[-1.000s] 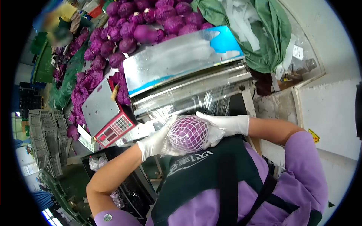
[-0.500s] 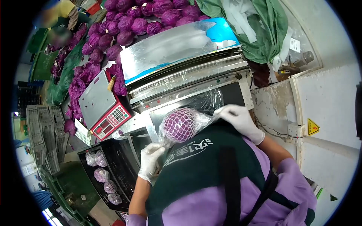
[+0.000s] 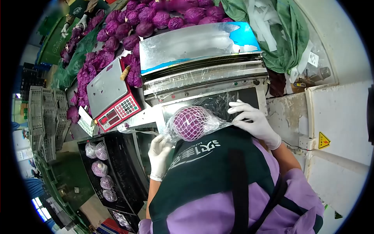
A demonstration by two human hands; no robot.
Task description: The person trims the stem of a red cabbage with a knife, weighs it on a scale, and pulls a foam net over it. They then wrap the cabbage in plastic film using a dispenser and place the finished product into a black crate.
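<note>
In front of my apron, a purple cabbage (image 3: 189, 123) in a white foam net sits within clear plastic film. My left hand (image 3: 159, 155), gloved in white, pinches the gathered film (image 3: 170, 137) at the cabbage's left. On the other side, my gloved right hand (image 3: 255, 124) grips the film's twisted right end between thumb and fingers, its upper fingers spread apart. The cabbage lies over the front plate of a metal film-wrapping machine (image 3: 202, 76). Film also stretches up behind the cabbage toward the machine.
A red digital scale (image 3: 117, 113) stands left of the machine. Several loose purple cabbages (image 3: 144, 29) are piled behind. A black crate (image 3: 117, 171) at lower left holds several netted cabbages. Green sacking (image 3: 290, 43) lies at back right. Another person's gloved hands (image 3: 82, 22) show at far upper left.
My right hand's upper fingers have spread from a tighter pinch. My left hand and the cabbage remain close together. The whole view has shifted slightly, and the other person's hands now show.
</note>
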